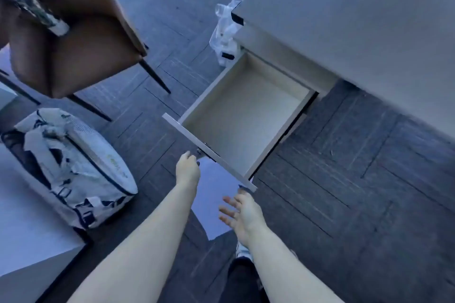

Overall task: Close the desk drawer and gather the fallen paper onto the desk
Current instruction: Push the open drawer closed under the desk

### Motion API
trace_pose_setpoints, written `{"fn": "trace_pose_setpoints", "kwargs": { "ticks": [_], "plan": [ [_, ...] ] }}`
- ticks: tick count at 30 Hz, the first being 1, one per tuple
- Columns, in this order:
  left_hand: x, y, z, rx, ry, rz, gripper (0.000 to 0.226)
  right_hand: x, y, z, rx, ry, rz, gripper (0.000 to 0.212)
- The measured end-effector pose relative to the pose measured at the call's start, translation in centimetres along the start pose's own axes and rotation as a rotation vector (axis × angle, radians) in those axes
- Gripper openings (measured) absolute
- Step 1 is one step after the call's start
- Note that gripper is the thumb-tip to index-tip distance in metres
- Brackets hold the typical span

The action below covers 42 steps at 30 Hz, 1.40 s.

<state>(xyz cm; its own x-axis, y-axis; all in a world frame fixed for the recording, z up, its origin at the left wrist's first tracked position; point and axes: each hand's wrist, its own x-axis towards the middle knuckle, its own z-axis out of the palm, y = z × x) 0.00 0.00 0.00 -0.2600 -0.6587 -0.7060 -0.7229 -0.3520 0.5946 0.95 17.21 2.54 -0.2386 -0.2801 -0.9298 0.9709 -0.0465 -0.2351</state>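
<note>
The drawer [242, 115] stands pulled far out of the desk [357, 19], empty. The left hand [188, 168] curls at the handle on its front edge, seemingly to push it shut. The right hand [242, 214] hovers spread and empty just below the front's near corner. A pale sheet [216, 202], likely the paper, lies on the floor beneath.

One desk [357, 19] with one open drawer [242, 115], which holds no items, fills the upper right. One sheet of paper [216, 194] lies on the floor, along with one clear plastic bag [225, 29], one brown chair [73, 39] and one printed fabric bag [73, 167]. Two bare hands are visible, the left hand [188, 167] and the right hand [242, 214], and one shoe [242, 251] shows below the right wrist.
</note>
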Motion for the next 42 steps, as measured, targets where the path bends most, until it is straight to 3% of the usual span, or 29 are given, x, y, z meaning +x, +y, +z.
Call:
{"fn": "trace_pose_setpoints", "kwargs": {
  "ticks": [5, 18, 22, 27, 32, 42],
  "plan": [
    [3.0, -1.0, 1.5, -0.279, 0.005, -0.107, 0.033, 2.7, -0.6, 0.9, 0.131, 0.094, -0.033, 0.037],
    [5.2, 5.4, 8.8, -0.261, -0.08, -0.004, 0.034, 5.4, -10.2, -0.4, 0.087, 0.222, -0.168, 0.029],
    [6.3, 8.5, 12.6, -0.27, -0.098, 0.006, 0.027, 6.5, -14.5, -1.4, 0.058, 0.219, -0.218, 0.016],
    [6.8, 12.3, 17.3, -0.346, -0.107, -0.003, 0.018, 8.1, -19.6, -3.1, 0.026, 0.248, -0.272, 0.021],
    [7.7, 15.3, 21.5, -0.346, -0.104, 0.041, 0.034, 9.2, -24.6, -4.2, 0.001, 0.249, -0.312, 0.02],
    [8.5, 18.2, 26.6, -0.302, -0.086, 0.135, 0.045, 10.6, -29.9, -5.4, -0.073, 0.245, -0.392, 0.021]
  ]
}}
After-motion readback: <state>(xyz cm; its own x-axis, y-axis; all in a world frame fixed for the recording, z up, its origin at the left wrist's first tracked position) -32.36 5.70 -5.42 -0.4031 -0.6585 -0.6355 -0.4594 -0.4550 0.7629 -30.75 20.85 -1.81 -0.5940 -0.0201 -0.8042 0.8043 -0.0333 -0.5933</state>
